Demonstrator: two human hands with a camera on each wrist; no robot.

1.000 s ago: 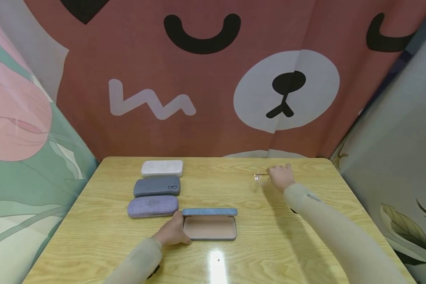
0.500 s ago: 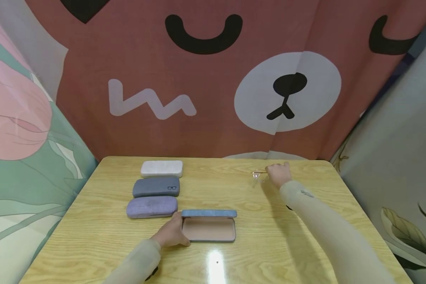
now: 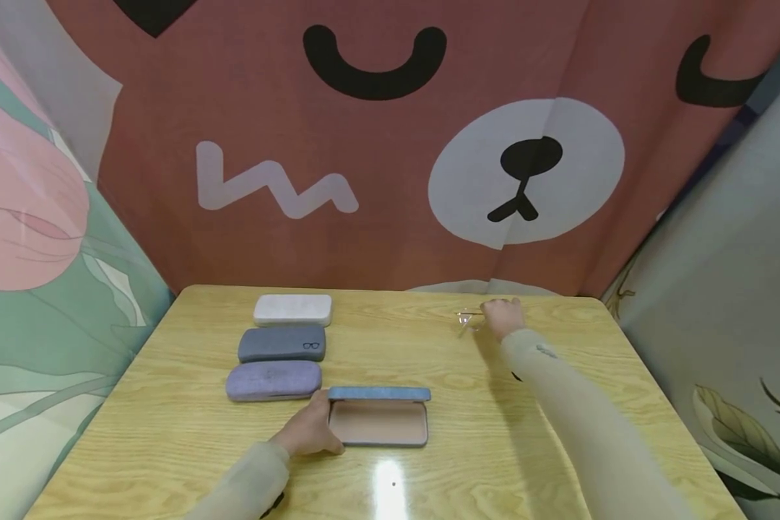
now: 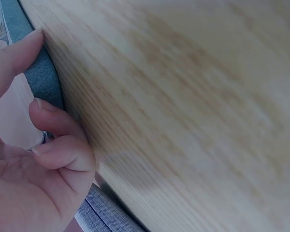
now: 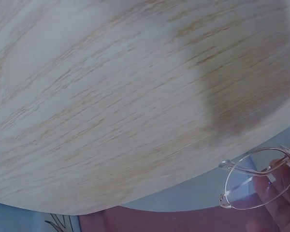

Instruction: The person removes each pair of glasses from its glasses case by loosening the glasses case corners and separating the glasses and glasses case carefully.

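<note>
An open blue glasses case [image 3: 378, 420] with a tan lining lies near the front middle of the wooden table [image 3: 429, 361]. My left hand [image 3: 308, 431] grips the case's left end; in the left wrist view its fingers [image 4: 55, 121] curl round the blue rim [image 4: 41, 79]. At the far right my right hand [image 3: 502, 316] pinches thin wire-rimmed glasses [image 3: 466, 319]. The right wrist view shows the glasses [image 5: 253, 179] folded, with my fingertips [image 5: 280, 212] at their lenses, just above the table.
Three shut cases lie in a column at the left: a white case [image 3: 293, 309], a dark grey-blue case [image 3: 282, 343] and a lilac case [image 3: 274, 380]. Printed cloth walls close in the table on three sides.
My right hand with the glasses has shifted slightly left and away from me. The left hand stays on the open case.
</note>
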